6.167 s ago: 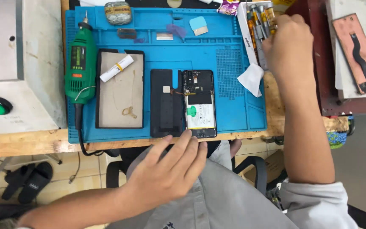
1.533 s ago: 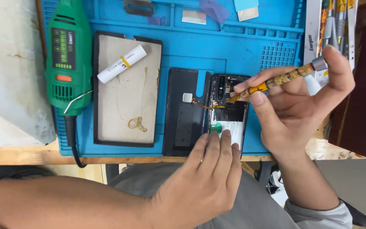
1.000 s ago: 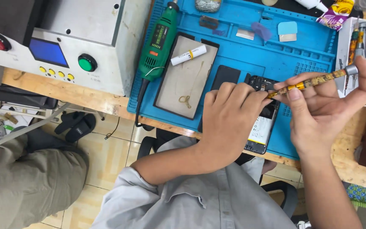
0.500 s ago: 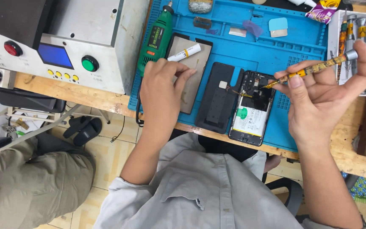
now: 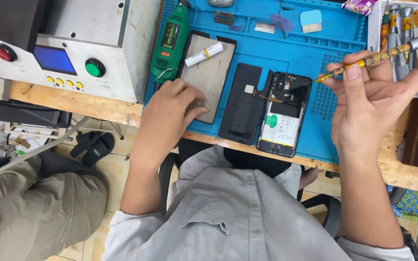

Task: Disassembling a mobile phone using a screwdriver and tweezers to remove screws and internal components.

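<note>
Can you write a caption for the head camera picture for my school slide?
Right hand holds a screwdriver over an opened phone; left hand rests on a grey pad.

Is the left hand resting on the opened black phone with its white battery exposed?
No, the left hand rests on the grey rectangular plate beside it, apart from the opened black phone.

Lower corner of grey plate [image 5: 208, 72] under left-hand fingers [image 5: 189, 99].
</note>
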